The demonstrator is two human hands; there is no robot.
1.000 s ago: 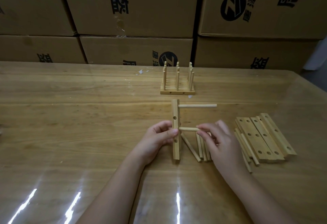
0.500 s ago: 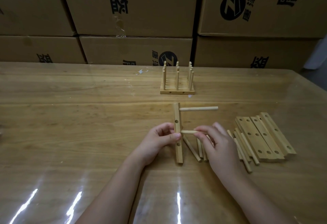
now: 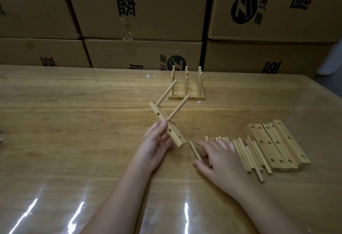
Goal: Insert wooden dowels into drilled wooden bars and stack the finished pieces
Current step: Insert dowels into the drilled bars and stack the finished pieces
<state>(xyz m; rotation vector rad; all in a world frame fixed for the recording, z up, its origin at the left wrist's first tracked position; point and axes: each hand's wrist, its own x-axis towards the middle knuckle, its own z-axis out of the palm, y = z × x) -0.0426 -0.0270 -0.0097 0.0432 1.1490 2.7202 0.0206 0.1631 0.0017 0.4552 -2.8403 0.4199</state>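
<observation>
Logging nearest first: I read the right hand [image 3: 220, 157] as flat, fingers straight and spread over the loose dowels [image 3: 247, 155] on the table [image 3: 74, 122], clasping none. Just left of it, the left hand [image 3: 157, 141] pinches the drilled bar [image 3: 166, 125] between thumb and fingers. The bar is tilted, with two inserted dowels [image 3: 177, 110] jutting up and away. Spare bars [image 3: 277, 145] lie side by side right of the loose dowels. Farther back stand the finished pieces [image 3: 187, 93], then stacked cartons [image 3: 140, 6].

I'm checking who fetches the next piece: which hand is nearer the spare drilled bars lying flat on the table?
Right. The right hand rests on the loose dowels just beside the spare bars. The left hand, farther left, holds the bar with two dowels.
</observation>
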